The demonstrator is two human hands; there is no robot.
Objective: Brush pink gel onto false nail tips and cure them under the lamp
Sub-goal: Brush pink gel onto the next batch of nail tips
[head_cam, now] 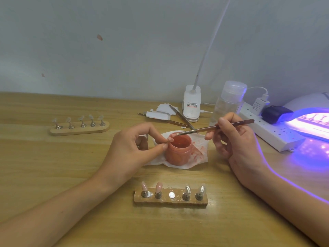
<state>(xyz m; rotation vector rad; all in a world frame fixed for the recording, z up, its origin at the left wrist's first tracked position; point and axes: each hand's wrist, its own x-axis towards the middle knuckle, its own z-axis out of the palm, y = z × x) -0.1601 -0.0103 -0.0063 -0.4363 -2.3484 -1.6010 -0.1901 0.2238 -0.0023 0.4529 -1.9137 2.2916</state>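
Pink gel jar (179,148) is open at the centre of the wooden table (53,166), sitting on a pink-smeared white tissue (200,154). Left hand (130,150) pinches the jar's left rim between thumb and forefinger, other fingers curled. Right hand (236,139) holds a brown-handled brush (222,128) in a pen grip, and the bristles touch the jar's far rim. Near stand (170,202), a wooden block closest to the camera: two pink-coated tips (159,186) on the left pegs, bare metal disc (171,195) in the middle, two clear tips (187,189) on the right. Far stand (79,131), back left, well apart from the jar: five clear tips, all upright. Curing lamp (302,102) at far right is lit violet, with a row of holders (318,120) inside; can't tell their colour in the glow. White power strip (272,138) just beside the lamp, with a white charger (258,105) and a black adapter (276,113) plugged in. Behind the jar: clip-light base (192,106), clear bottle (229,102), spare brushes (179,114).
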